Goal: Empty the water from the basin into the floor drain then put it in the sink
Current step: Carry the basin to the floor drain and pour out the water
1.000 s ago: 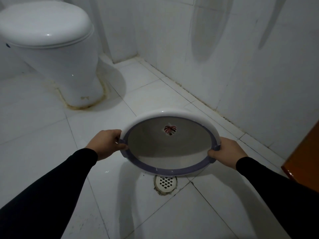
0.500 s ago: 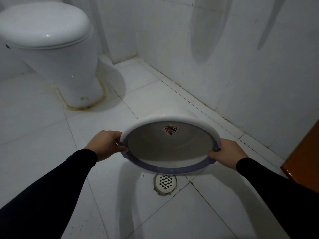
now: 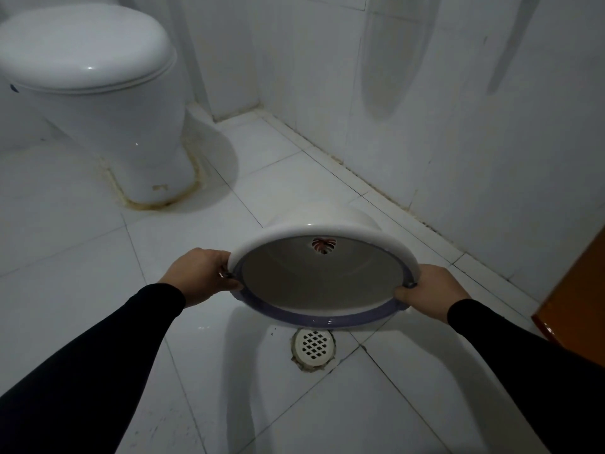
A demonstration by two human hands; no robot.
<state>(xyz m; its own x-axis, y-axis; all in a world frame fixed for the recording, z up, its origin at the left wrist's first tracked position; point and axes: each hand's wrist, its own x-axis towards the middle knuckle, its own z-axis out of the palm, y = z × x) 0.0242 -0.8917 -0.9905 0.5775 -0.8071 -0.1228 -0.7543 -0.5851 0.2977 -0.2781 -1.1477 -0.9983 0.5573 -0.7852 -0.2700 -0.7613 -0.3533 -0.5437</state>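
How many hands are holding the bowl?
2. The left hand grips the basin at its left rim, and the right hand grips its right rim. The basin is tipped above the floor drain.

The basin [image 3: 322, 280] is hanging tipped above the floor drain [image 3: 314, 347], a hand at each side; the toilet [image 3: 98, 93] is standing behind, left.

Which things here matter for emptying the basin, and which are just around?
Job: basin, drain, left hand, right hand.
Around: toilet, orange panel at the right edge.
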